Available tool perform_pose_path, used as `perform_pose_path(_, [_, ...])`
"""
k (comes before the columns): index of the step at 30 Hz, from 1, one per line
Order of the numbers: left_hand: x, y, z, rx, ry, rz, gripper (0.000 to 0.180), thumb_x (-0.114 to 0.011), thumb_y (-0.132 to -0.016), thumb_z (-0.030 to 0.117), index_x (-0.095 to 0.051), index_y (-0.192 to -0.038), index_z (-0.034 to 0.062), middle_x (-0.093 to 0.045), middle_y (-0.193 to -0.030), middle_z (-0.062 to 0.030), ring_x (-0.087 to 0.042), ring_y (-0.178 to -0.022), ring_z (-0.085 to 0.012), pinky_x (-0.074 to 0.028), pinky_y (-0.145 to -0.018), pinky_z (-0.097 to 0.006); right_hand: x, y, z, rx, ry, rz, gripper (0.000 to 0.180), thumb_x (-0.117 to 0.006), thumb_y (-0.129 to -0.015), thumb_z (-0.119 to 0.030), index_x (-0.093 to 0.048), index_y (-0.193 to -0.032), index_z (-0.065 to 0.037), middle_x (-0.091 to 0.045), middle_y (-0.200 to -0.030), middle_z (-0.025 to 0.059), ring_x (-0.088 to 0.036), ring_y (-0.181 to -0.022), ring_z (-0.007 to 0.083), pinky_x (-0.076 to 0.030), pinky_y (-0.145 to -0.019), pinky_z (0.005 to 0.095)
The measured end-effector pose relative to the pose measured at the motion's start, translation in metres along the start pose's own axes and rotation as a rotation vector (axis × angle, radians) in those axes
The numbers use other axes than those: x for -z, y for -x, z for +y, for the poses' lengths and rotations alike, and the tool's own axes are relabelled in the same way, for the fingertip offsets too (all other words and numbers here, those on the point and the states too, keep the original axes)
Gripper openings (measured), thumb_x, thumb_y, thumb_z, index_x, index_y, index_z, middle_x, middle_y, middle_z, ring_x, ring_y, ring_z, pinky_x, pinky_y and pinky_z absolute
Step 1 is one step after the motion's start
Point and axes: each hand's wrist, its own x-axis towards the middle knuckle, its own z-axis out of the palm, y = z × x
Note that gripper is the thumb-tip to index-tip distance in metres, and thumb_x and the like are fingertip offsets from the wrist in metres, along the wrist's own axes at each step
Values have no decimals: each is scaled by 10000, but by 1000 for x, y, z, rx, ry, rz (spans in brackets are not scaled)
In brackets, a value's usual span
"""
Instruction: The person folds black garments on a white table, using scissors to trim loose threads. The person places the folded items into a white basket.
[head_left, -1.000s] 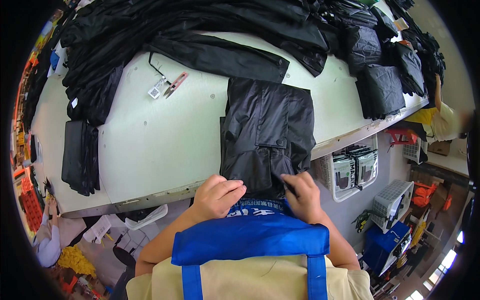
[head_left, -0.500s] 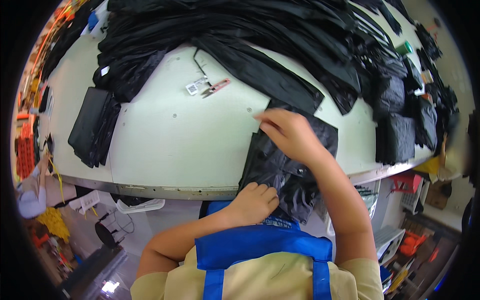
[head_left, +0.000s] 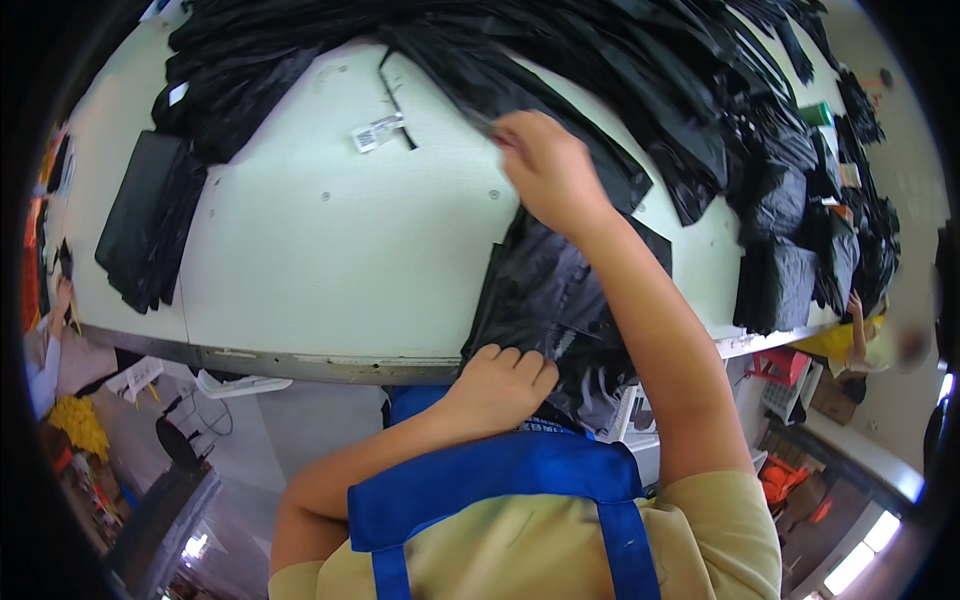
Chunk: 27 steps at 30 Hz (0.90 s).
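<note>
A shiny black garment (head_left: 545,275) lies in front of me, its lower part hanging over the table's front edge. My left hand (head_left: 503,385) is closed on its near end, knuckles up, and the fingertips are hidden. Above the garment's far end my right hand (head_left: 548,165) is raised and slightly blurred. It pinches a small pair of thread snips (head_left: 491,130), of which only a bit shows at the fingertips, beside a long black fabric strip. A white tag (head_left: 377,133) on a black cord lies left of that hand.
Heaped black garments (head_left: 450,25) cover the far side of the pale table (head_left: 330,260). A folded black stack (head_left: 145,220) stands at left, and more bundles (head_left: 775,285) at right with a green roll (head_left: 815,114). Other people's hands show at both edges. A red stool (head_left: 778,365) is below right.
My right hand has moved away from me and picked up the red-handled thread snips from beside the tag. My left hand stays on the garment. The view has shifted slightly.
</note>
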Motion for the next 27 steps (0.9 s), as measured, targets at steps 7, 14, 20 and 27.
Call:
perform_pose_path(7, [18,-4,0,-121,108,144,145,-683,-663,23,-639,-794,67,-467,-686,-23,-511,-577,-184,-409,-487,-311,89,186,-22,-354,-108,74,252,-646,-870,-86,-648,-1105,5,-618,-793,97,-573,-686,179,-472,-661,296])
perform_pose_path(14, [11,-12,6,-132,59,243,136,-723,-659,51,-639,-749,110,-554,-790,-13,-571,-722,-181,-445,-549,-273,63,233,-35,-535,-122,120,277,-795,-746,-120,-673,-971,-15,-647,-762,79,-578,-599,146,-472,-553,258])
perform_pose_path(20, [12,-11,10,-124,53,232,133,-725,-665,36,-635,-737,103,-549,-781,-20,-569,-691,-179,-447,-543,-277,57,227,-29,-481,-125,129,255,-792,-734,-130,-678,-927,-9,-653,-762,97,-595,-594,204,-486,-555,293])
perform_pose_path(27, [11,-12,7,-148,131,204,148,-721,-678,15,-658,-801,66,-537,-768,-33,-558,-636,-183,-443,-503,-285,63,230,-28,-438,-194,248,179,-788,-757,-102,-690,-875,-10,-664,-757,87,-598,-603,152,-478,-556,268])
